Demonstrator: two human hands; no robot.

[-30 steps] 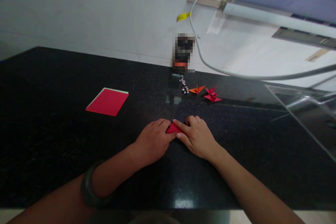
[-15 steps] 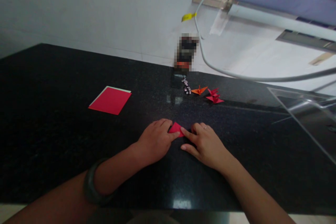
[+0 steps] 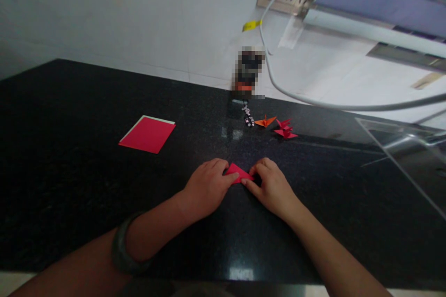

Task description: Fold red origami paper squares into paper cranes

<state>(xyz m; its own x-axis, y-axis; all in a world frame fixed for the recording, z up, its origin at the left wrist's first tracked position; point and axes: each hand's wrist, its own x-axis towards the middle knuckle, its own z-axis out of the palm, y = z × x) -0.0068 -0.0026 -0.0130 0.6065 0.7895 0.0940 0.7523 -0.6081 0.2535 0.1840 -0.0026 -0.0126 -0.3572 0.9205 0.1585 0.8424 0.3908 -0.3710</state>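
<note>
Both hands meet on a small red folded paper (image 3: 238, 174) — left hand (image 3: 205, 189) pressing its left edge, right hand (image 3: 272, 187) pinching its right corner. It lies flat on the black counter (image 3: 69, 185) between them — a red sheet stack (image 3: 147, 134) sits well beyond the left hand.

Surface: a black speckled polished stone countertop (image 3: 69, 185), running to a pale wall at the rear. Lying on it: a flat stack of red rectangular paper sheets (image 3: 147, 134) at left, with a pale sheet edge showing beneath; a small folded red paper triangle (image 3: 238, 174) near the front centre; a small orange folded paper figure (image 3: 265, 122) just beside a red folded paper figure (image 3: 285, 129) toward the rear; a short string of small beads (image 3: 248, 116) next to the orange figure.
</note>
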